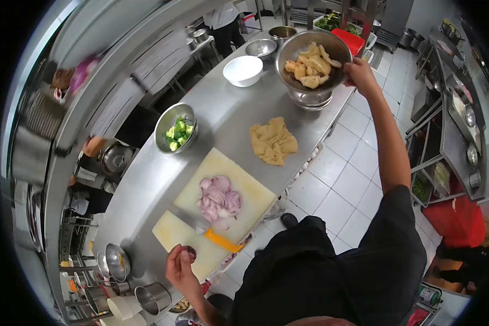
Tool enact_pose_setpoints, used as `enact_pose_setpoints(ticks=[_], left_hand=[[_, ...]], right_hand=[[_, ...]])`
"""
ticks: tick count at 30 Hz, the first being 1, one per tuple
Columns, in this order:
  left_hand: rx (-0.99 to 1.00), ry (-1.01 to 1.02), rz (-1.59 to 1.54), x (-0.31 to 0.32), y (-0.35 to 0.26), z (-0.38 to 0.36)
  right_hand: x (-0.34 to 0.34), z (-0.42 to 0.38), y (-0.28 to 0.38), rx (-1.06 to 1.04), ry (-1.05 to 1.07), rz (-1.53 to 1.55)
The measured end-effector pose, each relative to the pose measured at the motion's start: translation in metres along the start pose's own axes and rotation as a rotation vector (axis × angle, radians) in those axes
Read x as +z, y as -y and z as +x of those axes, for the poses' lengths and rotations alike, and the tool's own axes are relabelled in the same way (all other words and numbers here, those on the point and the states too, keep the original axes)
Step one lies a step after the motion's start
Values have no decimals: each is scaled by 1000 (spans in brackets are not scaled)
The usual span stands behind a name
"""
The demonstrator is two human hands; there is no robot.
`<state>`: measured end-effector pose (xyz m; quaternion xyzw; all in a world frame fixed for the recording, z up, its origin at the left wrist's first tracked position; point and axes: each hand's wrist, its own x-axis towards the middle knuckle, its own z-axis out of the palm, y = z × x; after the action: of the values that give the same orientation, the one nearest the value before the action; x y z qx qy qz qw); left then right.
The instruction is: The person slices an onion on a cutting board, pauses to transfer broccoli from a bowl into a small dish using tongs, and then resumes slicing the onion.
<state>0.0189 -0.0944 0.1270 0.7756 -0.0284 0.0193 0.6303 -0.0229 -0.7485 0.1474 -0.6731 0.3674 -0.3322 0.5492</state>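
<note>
My right hand (361, 76) grips the rim of a steel bowl (289, 69), tilted toward me, with pale yellow chunks (313, 64) inside. Just below it are stacked steel bowls (309, 99) on the counter. My left hand (180, 267) is closed, its fingertips pinching a small dark reddish piece (190, 252) that I cannot identify. Near that hand lies a yellow-handled knife (224, 240) across the cutting boards (256, 191), its blade partly hidden. Sliced red onion (220, 200) is heaped on the upper board. A crumpled tan cloth (273, 141) rests beyond it.
A steel bowl of chopped greens (179, 133), a white bowl (243, 71) and another steel bowl (261, 49) line the counter's far side. Steel pots (152, 299) stand at the near left. An overhead shelf (100, 70) runs along the left. Another person (223, 24) stands behind.
</note>
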Motion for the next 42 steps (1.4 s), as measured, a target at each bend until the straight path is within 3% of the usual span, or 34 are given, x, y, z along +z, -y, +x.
enact_pose_setpoints(ticks=[6, 12, 15, 17, 18, 22, 23, 25, 26, 32, 38, 42], left_hand=[[-58, 47, 21, 46, -5, 1], [-153, 339, 44, 135, -14, 25], [-60, 659, 101, 232, -22, 55], [103, 749, 113, 313, -8, 80], [359, 721, 226, 354, -8, 93], [384, 587, 417, 500, 15, 134], [412, 514, 454, 524, 24, 141], [310, 464, 501, 547, 22, 142], [260, 440, 529, 556, 21, 143], [115, 507, 623, 562, -7, 151], [-71, 478, 496, 589, 25, 179], [-44, 551, 434, 572, 0, 169]], right_hand=[[-2, 53, -14, 39, -11, 94], [-15, 77, -26, -73, 22, -64], [-22, 86, -34, -40, 29, -79], [-24, 82, -35, -32, 21, -80], [-25, 79, -34, -31, 15, -83], [-22, 69, -28, -231, -12, -337], [-23, 81, -43, -436, -58, -511], [-14, 75, -44, -764, -111, -686], [-12, 67, -40, -664, -78, -723], [-1, 40, -41, -708, -109, -710], [-1, 36, -38, -734, -118, -763], [-3, 38, -23, -830, -233, -694]])
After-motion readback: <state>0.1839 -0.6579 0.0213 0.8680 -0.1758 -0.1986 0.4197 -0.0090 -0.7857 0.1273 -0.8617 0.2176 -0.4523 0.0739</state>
